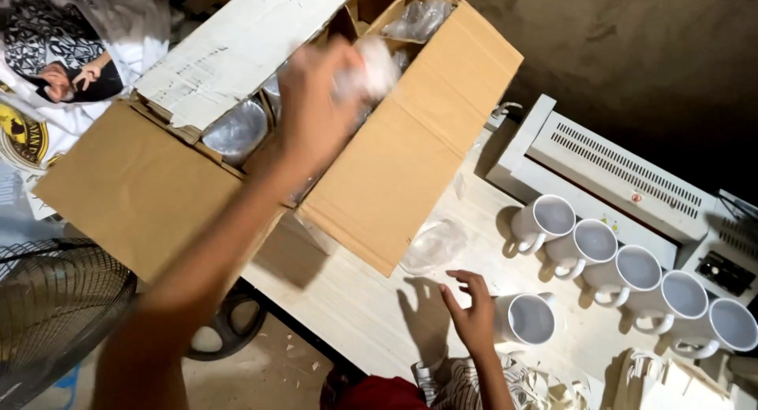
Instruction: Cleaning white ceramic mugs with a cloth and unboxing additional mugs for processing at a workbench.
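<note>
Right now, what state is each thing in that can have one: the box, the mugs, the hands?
Cardboard box: flaps open, on the table.
Left hand: inside the box, gripping a plastic-wrapped mug.
Right hand: open, touching a white mug.
That mug: upright, empty, unwrapped.
Row of five mugs: upright, empty.
Loose plastic bag: empty, crumpled.

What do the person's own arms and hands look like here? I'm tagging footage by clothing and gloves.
Both are bare. The left hand has no glove, ring or watch in view, and the forearm behind it shows no sleeve right down to the frame's bottom edge. The right hand is likewise ungloved, with a bare wrist and forearm. Motion blurs the left hand, so fine marks cannot be told.
</note>
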